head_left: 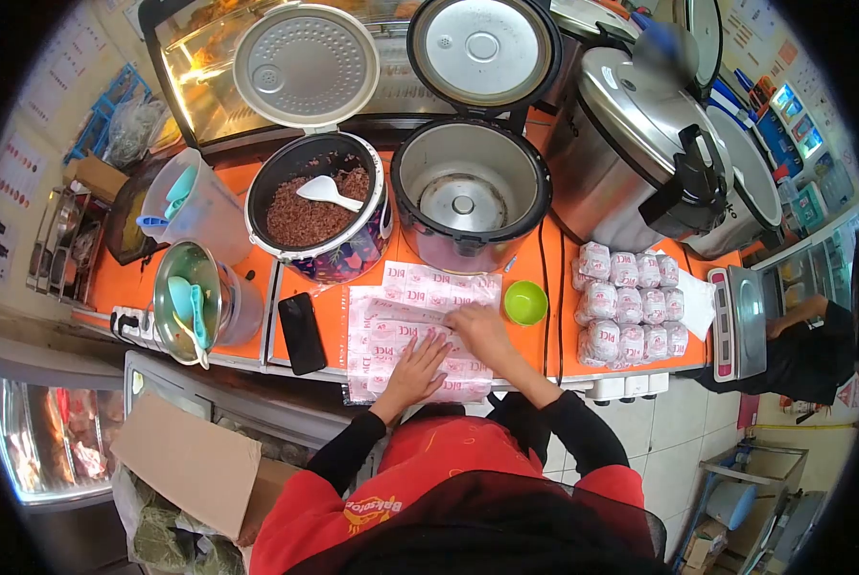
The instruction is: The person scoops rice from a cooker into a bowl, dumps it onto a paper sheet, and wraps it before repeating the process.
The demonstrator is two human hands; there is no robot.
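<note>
Pink-and-white printed wrapping paper (372, 331) lies in sheets at the front of the orange counter. My left hand (418, 372) rests flat on it with fingers spread. My right hand (479, 333) has its fingers bent and closed at the paper's upper right part. Just right of that hand sits a small green bowl (525, 303). Ahead, a patterned rice cooker (329, 264) stands open with reddish-brown rice (300, 216) and a white rice paddle (329, 193) in it. Beside it an open rice cooker (473, 182) shows a bare metal bottom.
Several paper-wrapped packets (631, 305) are stacked right, near a scale (739, 321). A large steel pot (621, 144) stands behind them. Left are a black phone (301, 333), a steel bowl (186, 297) with utensils and a plastic pitcher (204, 206). Another person's arm (801, 313) shows far right.
</note>
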